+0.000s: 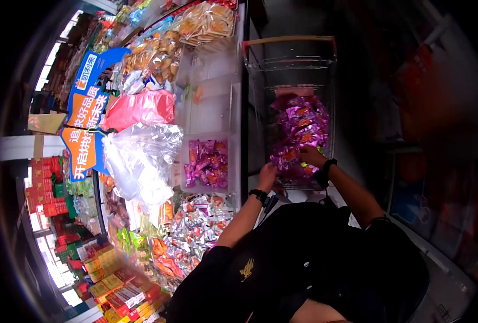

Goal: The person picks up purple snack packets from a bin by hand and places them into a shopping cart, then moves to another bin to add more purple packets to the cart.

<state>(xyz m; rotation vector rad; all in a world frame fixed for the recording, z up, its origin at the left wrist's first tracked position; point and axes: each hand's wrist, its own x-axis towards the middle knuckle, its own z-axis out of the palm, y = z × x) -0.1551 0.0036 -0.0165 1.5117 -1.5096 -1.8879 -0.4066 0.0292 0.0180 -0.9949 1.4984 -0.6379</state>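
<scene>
My left hand (268,175) is at the near left side of a wire shopping cart (290,69), its fingers curled beside the purple packets. What they hold, if anything, I cannot make out. My right hand (313,156) reaches over the cart's near right part, fingers closed on a shiny purple snack packet (288,156). A heap of similar purple wrapped packets (303,121) fills the cart beneath and beyond both hands. A dark band sits on each wrist.
On my left runs a display counter with clear bins (212,67); one holds purple packets (206,161). Silver-wrapped snacks (196,220), clear plastic bags (142,156), pink bags (142,107) and a blue-orange sign (88,118) are there too. Dim shelving (427,188) stands on the right.
</scene>
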